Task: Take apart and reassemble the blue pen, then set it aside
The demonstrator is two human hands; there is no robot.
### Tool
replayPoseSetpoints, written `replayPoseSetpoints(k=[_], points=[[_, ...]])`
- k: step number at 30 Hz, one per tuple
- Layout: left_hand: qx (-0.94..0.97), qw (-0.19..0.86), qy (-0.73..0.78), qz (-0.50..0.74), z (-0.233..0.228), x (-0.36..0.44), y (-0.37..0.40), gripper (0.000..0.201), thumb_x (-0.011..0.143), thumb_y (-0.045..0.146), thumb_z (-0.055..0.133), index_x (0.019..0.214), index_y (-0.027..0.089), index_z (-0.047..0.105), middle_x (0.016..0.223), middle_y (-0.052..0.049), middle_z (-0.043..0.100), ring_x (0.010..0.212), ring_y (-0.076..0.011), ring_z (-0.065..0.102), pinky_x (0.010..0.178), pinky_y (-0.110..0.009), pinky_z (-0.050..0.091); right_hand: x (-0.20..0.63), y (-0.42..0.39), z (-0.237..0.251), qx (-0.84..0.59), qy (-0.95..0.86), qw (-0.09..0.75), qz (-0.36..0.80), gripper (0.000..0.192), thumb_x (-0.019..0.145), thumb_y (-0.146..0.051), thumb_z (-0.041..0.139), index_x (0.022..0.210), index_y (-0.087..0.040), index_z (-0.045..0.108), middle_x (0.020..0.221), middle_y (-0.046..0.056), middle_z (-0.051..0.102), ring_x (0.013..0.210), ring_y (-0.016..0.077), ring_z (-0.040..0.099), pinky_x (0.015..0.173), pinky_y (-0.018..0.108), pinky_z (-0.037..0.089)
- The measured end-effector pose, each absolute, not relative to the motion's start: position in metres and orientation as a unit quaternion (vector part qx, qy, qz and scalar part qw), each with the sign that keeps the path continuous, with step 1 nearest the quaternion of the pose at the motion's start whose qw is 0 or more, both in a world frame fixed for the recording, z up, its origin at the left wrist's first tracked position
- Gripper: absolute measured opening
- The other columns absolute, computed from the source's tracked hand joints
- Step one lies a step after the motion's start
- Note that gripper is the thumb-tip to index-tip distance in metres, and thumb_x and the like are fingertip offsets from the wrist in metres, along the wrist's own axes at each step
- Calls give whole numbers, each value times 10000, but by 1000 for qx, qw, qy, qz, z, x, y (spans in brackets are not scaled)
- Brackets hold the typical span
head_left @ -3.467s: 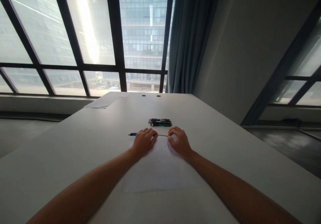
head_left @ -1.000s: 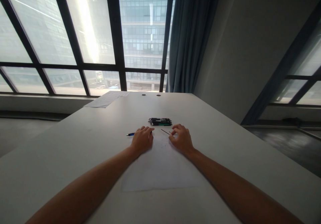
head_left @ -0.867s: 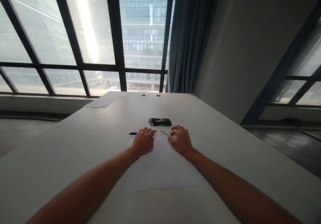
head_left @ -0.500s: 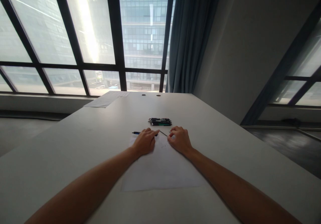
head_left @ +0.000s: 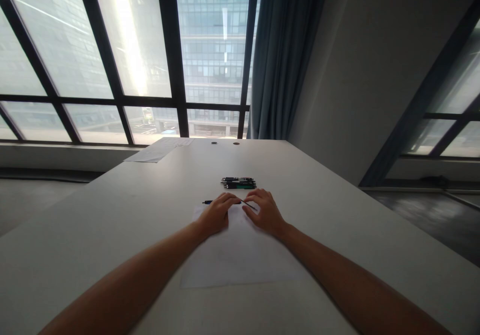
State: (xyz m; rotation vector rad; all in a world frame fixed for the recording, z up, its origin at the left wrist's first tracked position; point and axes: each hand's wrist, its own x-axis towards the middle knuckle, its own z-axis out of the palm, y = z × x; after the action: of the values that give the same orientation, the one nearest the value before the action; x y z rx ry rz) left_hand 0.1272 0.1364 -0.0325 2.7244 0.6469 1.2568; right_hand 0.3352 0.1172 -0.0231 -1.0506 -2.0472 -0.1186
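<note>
1. Slip risk: thin dark rod [head_left: 249, 204] looks easy to lose; cause would be the right hand [head_left: 266, 212] loosening round so narrow a shaft
2. Roll risk: blue pen [head_left: 206, 202] could turn or skid if the left hand [head_left: 216, 215] presses unevenly
3. Misalignment risk: rod slants, pen lies nearly level; their near ends could skid past each other, fingertips partly masking the spot
4. Knock risk: pen pile [head_left: 238, 183] sits close at 12 o'clock, within reach of a stray knuckle
5. Left grip: clamped on the pen, which runs beneath the fingers, one end out at 9 o'clock, the other at 3
6. Right grip: thumb and index tips look slightly apart, rod crossing between, ends toward 10 and 4 o'clock; cannot tell whether it is pinched
7. Paper [head_left: 236, 260] spreads toward 6 o'clock on the desk [head_left: 180, 180]
</note>
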Motion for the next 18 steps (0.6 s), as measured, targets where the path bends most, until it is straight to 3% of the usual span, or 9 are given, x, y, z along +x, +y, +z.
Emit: replayPoseSetpoints(k=[6,10,13,18], points=[[891,40,200,406,-38,127,139,533,813,2,414,1286,206,553,1199,-99,644,1092,-179,618,953,-340,526,335,117,-24,-391,-818,421,-30,110,883,-288,612,929,-205,667,972,72,665,953,223,583,847,378,397],[888,-2,263,378,-33,126,136,376,879,75,446,1182,214,618,1128,-71,702,1027,-183,654,916,-354,520,334,116,-23,-398,-810,430,-32,81,878,-267,611,888,-212,669,951,59,666,940,215,586,831,369,394],[867,-57,353,347,-25,124,132,312,849,74,497,1052,228,677,1013,-50,738,962,-208,666,944,-424,460,334,115,-22,-412,-803,429,-40,85,857,-288,638,876,-210,667,962,55,670,943,214,588,840,366,387],[846,-77,427,311,-21,118,131,397,770,-1,469,1000,237,687,1006,-40,733,1021,-211,643,1034,-450,353,341,119,-24,-482,-752,445,-69,130,890,-261,547,827,-198,642,922,48,679,926,207,588,829,352,368]])
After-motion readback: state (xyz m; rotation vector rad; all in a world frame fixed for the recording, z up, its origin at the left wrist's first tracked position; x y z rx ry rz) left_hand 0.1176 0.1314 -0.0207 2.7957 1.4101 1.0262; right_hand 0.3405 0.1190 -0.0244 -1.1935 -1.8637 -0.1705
